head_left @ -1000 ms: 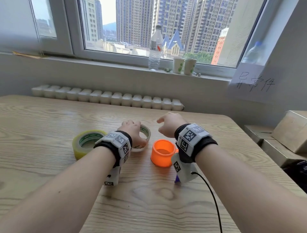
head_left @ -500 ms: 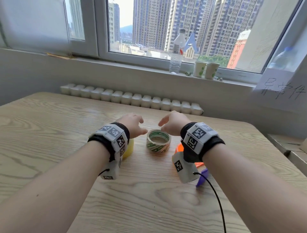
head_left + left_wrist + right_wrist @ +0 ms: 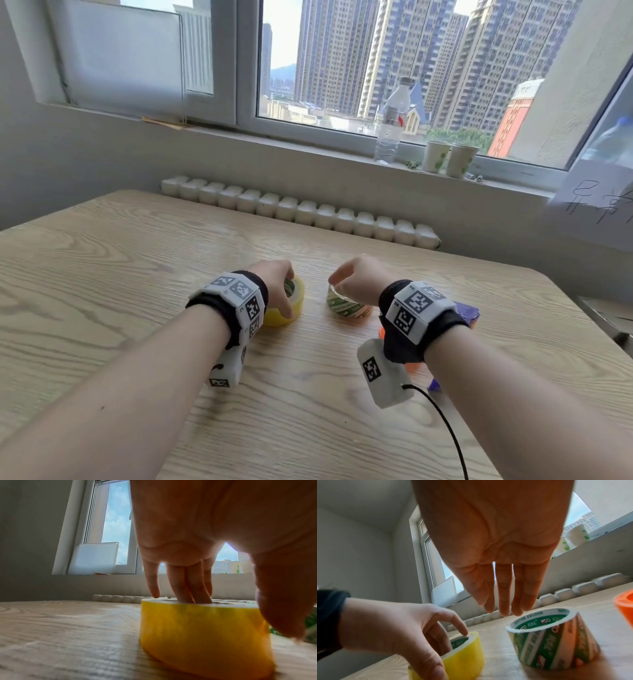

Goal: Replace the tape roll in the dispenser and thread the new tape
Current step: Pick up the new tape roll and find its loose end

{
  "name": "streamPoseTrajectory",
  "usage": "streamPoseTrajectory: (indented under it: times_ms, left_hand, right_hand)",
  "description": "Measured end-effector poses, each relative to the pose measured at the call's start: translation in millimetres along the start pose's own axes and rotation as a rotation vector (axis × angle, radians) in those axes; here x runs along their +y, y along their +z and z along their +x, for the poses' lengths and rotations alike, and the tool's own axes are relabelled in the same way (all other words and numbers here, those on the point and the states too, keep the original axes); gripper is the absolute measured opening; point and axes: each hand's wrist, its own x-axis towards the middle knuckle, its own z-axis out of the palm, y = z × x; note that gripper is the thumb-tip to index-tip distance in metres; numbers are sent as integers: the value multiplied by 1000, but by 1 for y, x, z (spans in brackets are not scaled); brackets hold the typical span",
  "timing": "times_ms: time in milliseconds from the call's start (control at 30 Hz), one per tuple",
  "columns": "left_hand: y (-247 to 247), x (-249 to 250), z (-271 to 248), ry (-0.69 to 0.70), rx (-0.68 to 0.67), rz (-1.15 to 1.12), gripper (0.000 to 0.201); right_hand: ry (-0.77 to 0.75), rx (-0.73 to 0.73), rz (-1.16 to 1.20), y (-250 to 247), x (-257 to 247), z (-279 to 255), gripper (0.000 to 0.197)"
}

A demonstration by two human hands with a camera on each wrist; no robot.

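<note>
The yellow tape roll [image 3: 286, 305] lies flat on the desk [image 3: 102, 274], gripped by the left hand [image 3: 274, 284], fingers in its core, thumb outside. Just beside it, the spent roll [image 3: 346, 306] sits under the right hand [image 3: 359, 281], whose fingers hang straight, holding nothing.

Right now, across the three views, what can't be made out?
- Orange and purple plastic tape dispenser: head view, mostly hidden behind the right wrist strap; right wrist view cuts it off at the edge.
- Right hand and the near-empty green-printed cardboard tape core: contact unclear; head view hides the fingertips, wrist view shows the fingers above its rim.
- Left hand fingertips: sunk inside the full yellow tape roll.
- Yellow roll's free end: not visible.
</note>
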Motion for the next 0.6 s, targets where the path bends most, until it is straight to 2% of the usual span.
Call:
streamPoseTrajectory:
  times_ms: [100,233,400,500,600]
  left_hand:
    - [3,3,-2,-1,0,72,69]
    - [-3,13,-7,61,174,91,43]
    - [-26,30,-14,65,349,-315,33]
    - [-35,44,-16,128,368,-536,29]
    - [-39,61,-18,207,323,-758,23]
  right_hand:
    - [7,6,20,-3,4,-3,29]
    - [7,42,38,-8,6,-7,29]
    - [11,100,130,-16,11,-7,38]
    - [-2,169,182,-25,14,-8,52]
    - [-47,207,187,-34,20,-11,67]
